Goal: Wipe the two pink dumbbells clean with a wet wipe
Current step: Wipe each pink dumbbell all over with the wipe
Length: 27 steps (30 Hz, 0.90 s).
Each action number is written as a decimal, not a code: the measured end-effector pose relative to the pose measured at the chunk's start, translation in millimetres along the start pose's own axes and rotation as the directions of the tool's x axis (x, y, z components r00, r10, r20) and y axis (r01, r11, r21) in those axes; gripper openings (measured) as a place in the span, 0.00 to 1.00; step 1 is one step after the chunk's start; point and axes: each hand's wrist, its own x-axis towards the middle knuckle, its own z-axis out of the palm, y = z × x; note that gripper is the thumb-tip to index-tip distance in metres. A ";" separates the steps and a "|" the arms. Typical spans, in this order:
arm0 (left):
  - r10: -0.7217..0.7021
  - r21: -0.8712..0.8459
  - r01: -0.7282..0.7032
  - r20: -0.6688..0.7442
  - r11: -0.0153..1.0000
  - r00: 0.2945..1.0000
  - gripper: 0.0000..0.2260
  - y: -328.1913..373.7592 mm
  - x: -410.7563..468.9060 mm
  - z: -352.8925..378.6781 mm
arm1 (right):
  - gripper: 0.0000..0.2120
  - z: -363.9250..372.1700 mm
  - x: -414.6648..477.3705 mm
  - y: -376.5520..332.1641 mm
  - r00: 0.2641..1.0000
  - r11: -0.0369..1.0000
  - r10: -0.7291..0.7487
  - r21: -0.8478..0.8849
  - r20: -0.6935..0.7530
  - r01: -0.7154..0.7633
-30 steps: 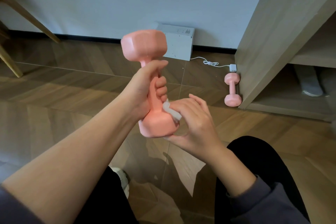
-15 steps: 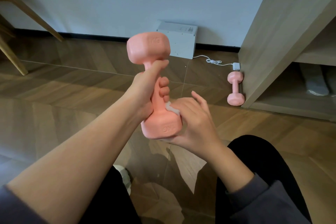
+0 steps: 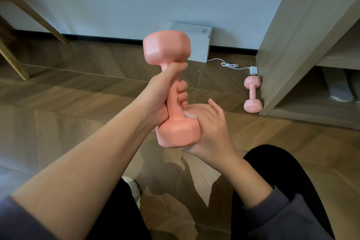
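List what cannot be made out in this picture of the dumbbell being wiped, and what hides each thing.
Head view only.
Wet wipe: only a white edge shows; the right hand covers the rest.
Held dumbbell: the left hand wraps most of its handle.
White box: print too small to read; the dumbbell's upper head overlaps it.
Shelf unit: grey things inside are dim, cut by the right edge.

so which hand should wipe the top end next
Right, probably: the right hand holds the wet wipe against the lower end of the held dumbbell, while the left hand is busy gripping its handle.
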 end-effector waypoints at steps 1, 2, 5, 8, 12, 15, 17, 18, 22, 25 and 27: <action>0.008 -0.004 -0.009 -0.014 1.000 1.000 0.13 0.0 -0.1 0.0 | 0.27 -0.1 -1.8 0.8 1.000 1.000 -0.002 0.000 -0.024 0.002; 0.019 0.010 -0.019 -0.038 1.000 0.999 0.11 0.3 0.5 -1.0 | 0.26 0.1 -3.6 1.3 0.999 1.000 -0.010 0.006 -0.051 0.011; -0.004 0.084 0.013 -0.115 0.996 0.993 0.09 1.2 1.0 -4.7 | 0.26 4.0 -6.8 -0.1 0.988 0.995 -0.095 -0.013 -0.118 0.094; -0.010 0.077 0.023 -0.164 0.997 0.986 0.08 -0.5 0.5 -6.2 | 0.27 9.0 -7.2 -0.5 0.988 0.994 -0.107 0.005 -0.109 0.108; 0.009 0.012 -0.007 -0.130 1.000 0.991 0.09 2.6 -1.5 -5.6 | 0.27 7.2 -1.9 2.3 0.998 0.998 -0.046 0.043 -0.051 0.048; 0.073 -0.028 -0.077 -0.122 0.997 0.990 0.10 3.2 -0.5 -5.1 | 0.25 3.7 -0.7 3.2 0.990 0.997 -0.079 0.016 -0.118 0.081; 0.052 0.021 -0.049 -0.167 0.999 0.985 0.11 0.8 0.1 -8.2 | 0.24 3.9 -1.6 2.6 0.983 0.992 -0.123 -0.033 -0.134 0.119; 0.020 0.024 -0.016 -0.190 1.000 0.981 0.12 -0.1 -0.3 -9.6 | 0.25 4.6 -2.6 1.8 0.982 0.990 -0.139 -0.048 -0.131 0.134; -0.039 0.044 0.050 -0.219 0.998 0.975 0.14 0.0 -1.0 -13.6 | 0.25 6.0 -1.1 -2.3 0.988 0.990 -0.138 -0.010 -0.075 0.138; -0.049 0.046 0.053 -0.096 0.998 0.994 0.17 2.9 -3.4 -10.8 | 0.25 1.2 1.6 -1.4 0.995 0.994 -0.098 0.040 -0.031 0.099; -0.034 0.028 0.036 -0.077 0.999 0.996 0.16 5.4 -4.3 -8.9 | 0.23 -2.0 1.5 0.4 0.991 0.993 -0.112 0.030 -0.067 0.114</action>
